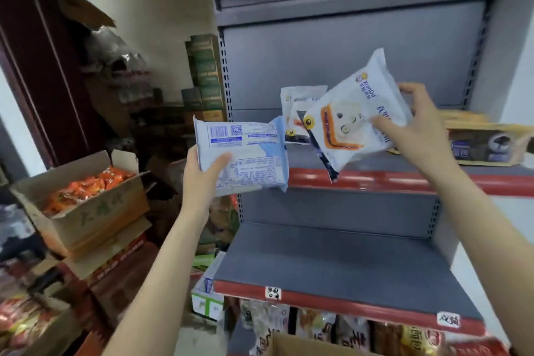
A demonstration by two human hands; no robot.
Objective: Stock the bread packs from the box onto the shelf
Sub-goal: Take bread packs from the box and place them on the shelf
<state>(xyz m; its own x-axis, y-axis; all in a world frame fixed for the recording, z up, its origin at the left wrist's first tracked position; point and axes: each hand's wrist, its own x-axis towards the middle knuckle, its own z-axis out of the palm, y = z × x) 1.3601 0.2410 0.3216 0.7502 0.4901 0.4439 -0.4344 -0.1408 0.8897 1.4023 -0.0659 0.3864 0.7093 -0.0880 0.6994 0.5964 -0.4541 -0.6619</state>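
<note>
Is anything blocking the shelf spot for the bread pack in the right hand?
Nothing visible. The right hand holds the bread pack tilted above the shelf; one standing pack sits just behind, leaving bare shelf around.

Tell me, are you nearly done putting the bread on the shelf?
Just starting. One bread pack already stands on the shelf. The right hand holds a second pack up to it, and the left hand holds a third pack, back side showing. Both still need placing.
</note>
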